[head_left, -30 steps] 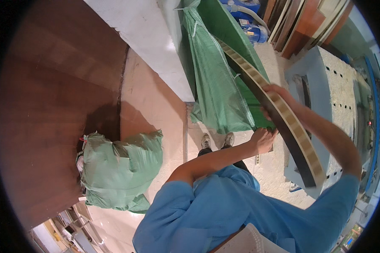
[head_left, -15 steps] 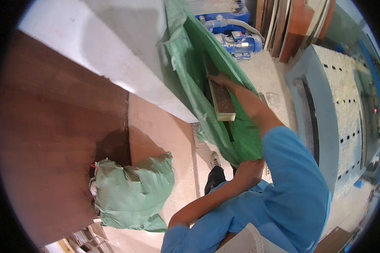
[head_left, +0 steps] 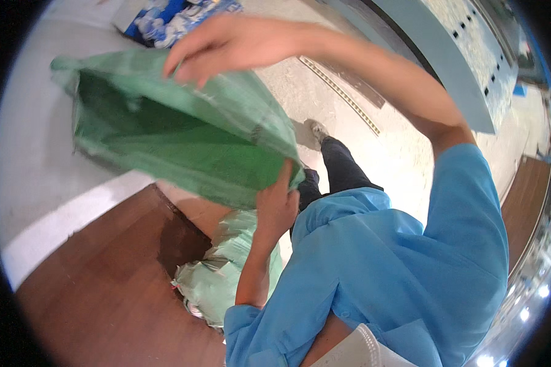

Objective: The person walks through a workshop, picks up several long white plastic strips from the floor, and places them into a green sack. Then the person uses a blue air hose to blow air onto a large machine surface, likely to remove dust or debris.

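1. Two green sacks are seen. One open sack (head_left: 239,119) is held up in front of the body, its mouth turned upward; one bulging sack (head_left: 217,287) lies lower down, partly hidden by the left forearm.
2. The open sack's near corner is gripped by one left hand (head_left: 277,209), its fingers closed on the rim.
3. One right hand (head_left: 223,52) is raised across the far rim, fingers loosely bent; it is blurred, and whether any cloth is held cannot be told.
4. On the floor, one narrow patterned strip (head_left: 343,96) is seen beside one brown strip (head_left: 364,90).
5. One blue machine (head_left: 171,23) is partly covered by the right hand.
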### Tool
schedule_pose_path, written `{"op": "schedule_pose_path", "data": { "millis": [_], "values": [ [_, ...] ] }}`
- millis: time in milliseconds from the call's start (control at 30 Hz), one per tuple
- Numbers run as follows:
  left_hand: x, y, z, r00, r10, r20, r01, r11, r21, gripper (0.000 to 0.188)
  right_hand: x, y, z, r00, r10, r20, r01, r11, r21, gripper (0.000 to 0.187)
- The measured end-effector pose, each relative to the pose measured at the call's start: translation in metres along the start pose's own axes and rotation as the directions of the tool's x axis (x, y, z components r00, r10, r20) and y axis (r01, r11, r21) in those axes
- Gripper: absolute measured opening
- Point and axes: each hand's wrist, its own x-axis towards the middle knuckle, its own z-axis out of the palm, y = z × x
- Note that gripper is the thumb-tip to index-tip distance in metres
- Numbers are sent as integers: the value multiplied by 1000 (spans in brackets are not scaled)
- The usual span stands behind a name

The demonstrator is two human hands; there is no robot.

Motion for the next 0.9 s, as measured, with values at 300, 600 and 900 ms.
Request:
{"op": "schedule_pose_path", "data": {
  "millis": [300, 600, 900],
  "values": [
    [54, -5, 52, 912, -280, -300, 336, 929, 155, 42, -391, 328, -119, 104, 709, -698, -986, 167, 23, 81],
    [114, -98, 160, 404, -457, -792, 795, 604, 57, 62, -706, 743, -9, -131, 821, -555, -853, -378, -359, 121],
    [166, -140, 178, 371, -325, -870, 789, 605, 110, 58, -712, 858, -27, -141, 787, -601, -840, -417, -348, 101]
  ]
}}
